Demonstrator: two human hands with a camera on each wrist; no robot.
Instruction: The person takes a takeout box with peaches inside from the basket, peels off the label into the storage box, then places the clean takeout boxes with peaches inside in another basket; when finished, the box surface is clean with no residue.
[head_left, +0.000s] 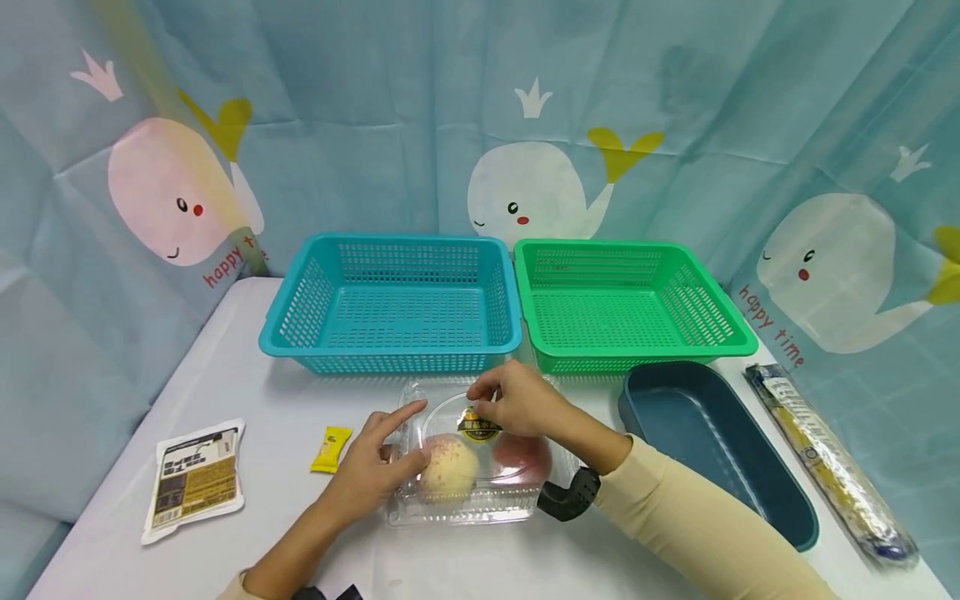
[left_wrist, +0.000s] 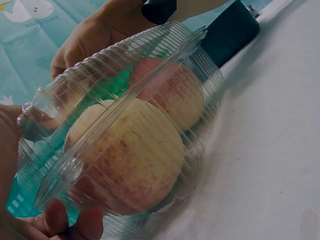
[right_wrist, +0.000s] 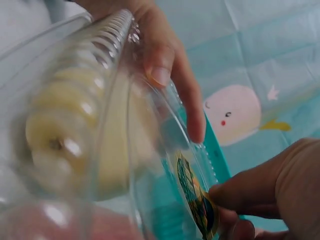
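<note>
A clear plastic clamshell box (head_left: 491, 504) lies on the table in front of me, its lid down. Inside sit two peaches, a yellowish mottled peach (head_left: 448, 468) on the left and a redder peach (head_left: 522, 457) on the right. My left hand (head_left: 375, 467) grips the box's left side, thumb on the lid and index finger stretched along its edge. Over the lid, my right hand (head_left: 521, 400) pinches the edge of a black and gold sticker (right_wrist: 194, 197) between curled fingers and thumb. How firmly the sticker lies on the lid is hard to tell.
Behind the box stand a blue basket (head_left: 397, 362) and a green basket (head_left: 637, 360). A dark blue tray (head_left: 720, 433) and a long wrapped packet (head_left: 828, 462) lie at right. Leftward are a small yellow packet (head_left: 330, 448) and a white-brown pouch (head_left: 195, 479).
</note>
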